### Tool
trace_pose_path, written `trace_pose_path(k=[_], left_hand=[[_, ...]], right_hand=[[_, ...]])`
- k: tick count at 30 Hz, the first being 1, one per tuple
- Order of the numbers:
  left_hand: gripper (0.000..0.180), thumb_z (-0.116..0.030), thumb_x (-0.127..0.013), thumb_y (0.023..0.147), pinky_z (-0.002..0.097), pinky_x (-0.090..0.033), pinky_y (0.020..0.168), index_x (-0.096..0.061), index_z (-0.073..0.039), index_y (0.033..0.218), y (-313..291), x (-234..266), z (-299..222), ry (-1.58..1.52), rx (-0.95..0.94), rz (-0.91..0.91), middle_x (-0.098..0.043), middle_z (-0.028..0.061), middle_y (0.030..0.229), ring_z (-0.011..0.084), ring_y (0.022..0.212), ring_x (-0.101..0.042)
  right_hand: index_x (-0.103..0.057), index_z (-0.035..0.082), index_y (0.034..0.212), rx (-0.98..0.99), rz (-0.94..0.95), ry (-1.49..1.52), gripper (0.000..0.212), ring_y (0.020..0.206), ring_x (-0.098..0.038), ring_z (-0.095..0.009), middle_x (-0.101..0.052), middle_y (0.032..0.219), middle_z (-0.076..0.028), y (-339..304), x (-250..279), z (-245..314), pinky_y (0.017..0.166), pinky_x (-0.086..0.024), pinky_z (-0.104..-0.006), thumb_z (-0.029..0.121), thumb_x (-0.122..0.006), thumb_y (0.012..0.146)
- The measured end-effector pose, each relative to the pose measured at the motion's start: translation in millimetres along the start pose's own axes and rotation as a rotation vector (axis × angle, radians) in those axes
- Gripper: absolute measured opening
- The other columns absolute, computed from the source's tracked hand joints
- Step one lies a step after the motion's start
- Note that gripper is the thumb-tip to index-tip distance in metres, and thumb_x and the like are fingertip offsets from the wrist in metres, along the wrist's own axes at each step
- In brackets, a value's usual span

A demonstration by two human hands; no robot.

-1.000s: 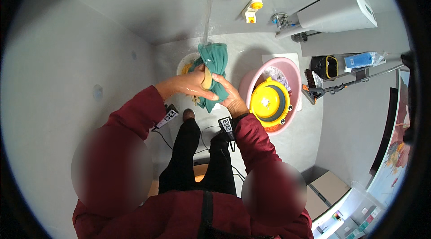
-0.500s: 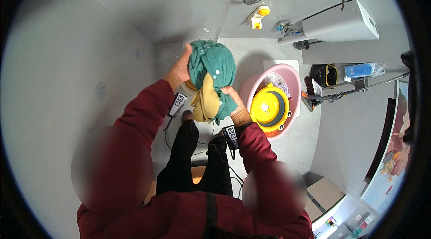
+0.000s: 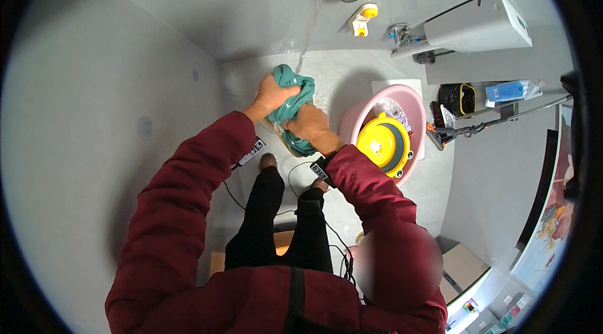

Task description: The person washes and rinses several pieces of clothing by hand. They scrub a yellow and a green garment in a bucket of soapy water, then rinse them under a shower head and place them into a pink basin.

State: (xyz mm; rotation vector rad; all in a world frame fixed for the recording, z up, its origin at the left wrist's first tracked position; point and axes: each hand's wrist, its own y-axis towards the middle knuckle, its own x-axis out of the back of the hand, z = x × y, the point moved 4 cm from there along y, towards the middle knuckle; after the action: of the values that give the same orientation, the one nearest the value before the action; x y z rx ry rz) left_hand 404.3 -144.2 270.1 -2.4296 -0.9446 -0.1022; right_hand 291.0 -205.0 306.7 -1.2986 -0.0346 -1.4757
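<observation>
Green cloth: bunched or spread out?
Bunched: the cloth shows thick folds, gathered in the left grip and right grip.

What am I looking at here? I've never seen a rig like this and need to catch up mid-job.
There is no robot: these are a person's own bare hands, in dark red sleeves. The view looks down from the left one of two wide fisheye cameras worn on the head, so straight edges bend near the rim. Picture left is the person's left.

The left hand and right hand both grip a bunched green cloth. A thin stream of water comes down near its far end. On the grey floor, to the right, stands a pink tub with a yellow basin inside.
</observation>
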Motion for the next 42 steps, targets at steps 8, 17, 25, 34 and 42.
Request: trace_pose_path(k=[8,17,25,34,42], left_hand=[[0.049,-0.043,-0.072,0.065,0.0302,-0.047,0.073,-0.062,-0.002,0.089,0.6,6.3,-6.7,-0.238,0.018,0.276,-0.062,0.0090,0.088,0.0207,0.079,-0.060],[0.044,-0.041,-0.060,0.081,0.0258,-0.046,0.076,-0.058,-0.005,0.104,23.5,70.9,10.9,-0.088,-0.100,0.079,-0.059,0.0053,0.097,0.0127,0.087,-0.057],[0.043,-0.036,-0.058,0.083,0.0303,-0.044,0.083,-0.051,-0.006,0.112,0.6,3.9,2.8,-1.129,0.020,0.566,-0.056,0.0074,0.103,0.0166,0.096,-0.054],[0.051,-0.036,-0.060,0.081,0.0366,-0.042,0.090,-0.045,-0.006,0.119,-23.5,42.7,-29.0,-1.188,0.239,0.982,-0.052,0.0111,0.114,0.0230,0.110,-0.048],[0.042,-0.033,-0.063,0.079,0.0305,-0.045,0.075,-0.050,-0.004,0.106,-24.7,26.7,-50.8,-0.239,-0.099,0.043,-0.054,0.0071,0.095,0.0154,0.086,-0.053]], right_hand=[[-0.058,-0.003,0.101,0.117,0.250,0.469,0.050,0.084,-0.061,-0.027,-0.062,0.095,-0.017,-25.5,11.5,-9.2,0.076,-0.048,-0.0350,0.032,-0.066,0.066],[-0.051,-0.001,0.111,0.029,0.562,1.654,0.039,0.079,-0.060,-0.018,-0.059,0.095,-0.008,-68.8,57.6,-13.1,0.073,-0.050,-0.0288,0.007,-0.056,0.073],[-0.056,-0.001,0.104,-0.027,0.552,1.743,0.039,0.078,-0.061,-0.020,-0.062,0.089,-0.011,-73.6,63.9,-6.1,0.076,-0.049,-0.0283,0.019,-0.057,0.071],[-0.056,0.000,0.106,0.079,0.696,1.327,0.041,0.081,-0.060,-0.019,-0.061,0.093,-0.010,-44.3,55.8,-13.6,0.075,-0.048,-0.0274,0.018,-0.064,0.070],[-0.046,-0.008,0.116,0.083,0.045,0.052,0.075,0.092,-0.058,-0.033,-0.058,0.101,-0.022,-23.9,56.7,23.1,0.080,-0.047,-0.0361,0.037,-0.070,0.061]])
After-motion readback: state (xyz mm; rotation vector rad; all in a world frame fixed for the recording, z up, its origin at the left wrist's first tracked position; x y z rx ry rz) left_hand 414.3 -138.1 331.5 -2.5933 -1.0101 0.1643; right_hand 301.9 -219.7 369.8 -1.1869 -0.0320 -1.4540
